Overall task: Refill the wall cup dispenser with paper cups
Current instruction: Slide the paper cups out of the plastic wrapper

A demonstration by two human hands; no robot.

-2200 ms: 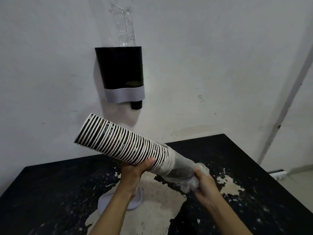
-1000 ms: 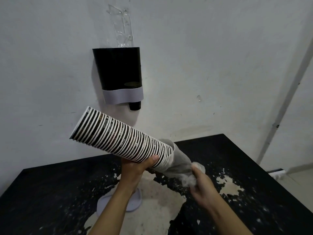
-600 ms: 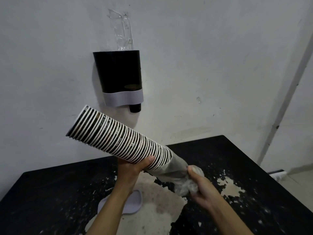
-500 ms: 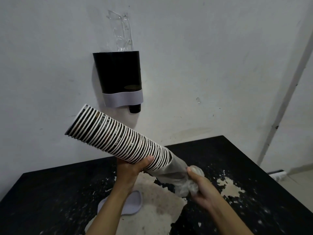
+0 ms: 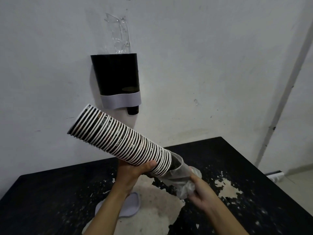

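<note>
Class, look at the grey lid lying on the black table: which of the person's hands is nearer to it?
Left. The left hand holds the cup stack almost directly above the grey lid; the right hand grips the plastic sleeve off to the lid's right.

My left hand (image 5: 131, 173) is raised palm up, fingers curled and thumb pressed along the underside of what it grips, forearm rising from the lower edge. My right hand (image 5: 197, 188) sits lower and to the right, fingers pinched closed in a loose fist, forearm angling in from the lower right corner.
</note>
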